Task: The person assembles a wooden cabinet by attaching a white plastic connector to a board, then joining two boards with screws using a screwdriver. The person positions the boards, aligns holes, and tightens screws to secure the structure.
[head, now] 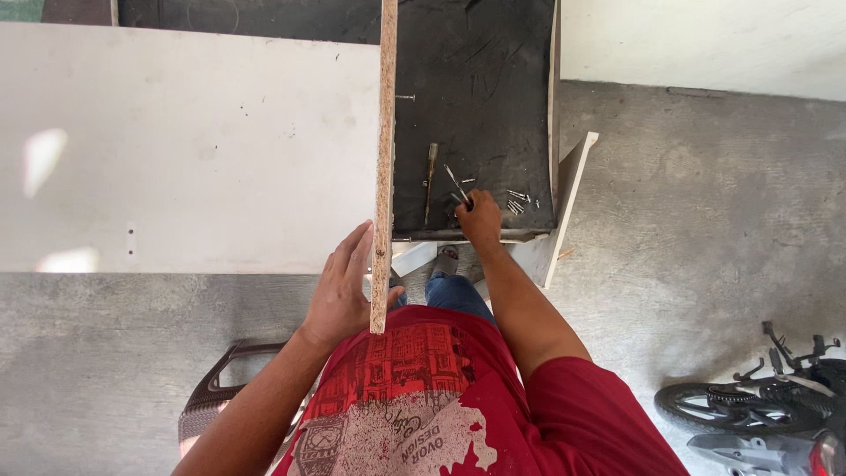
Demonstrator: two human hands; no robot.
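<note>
Particleboard panel (384, 167) stands on edge in front of me, my left hand (339, 291) flat against its side, open. My right hand (480, 220) pinches screws (517, 203) from the dark board (476, 88). Unclamped, the panel could tip.

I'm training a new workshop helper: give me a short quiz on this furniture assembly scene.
1. True or false: the left hand rests flat against the upright chipboard panel.
2. What does the right hand reach into? A) a toolbox B) loose screws on the dark board C) a paint tin
3. What long tool lies on the dark board left of the right hand?

Key: 1 true; 2 B; 3 a screwdriver.
</note>
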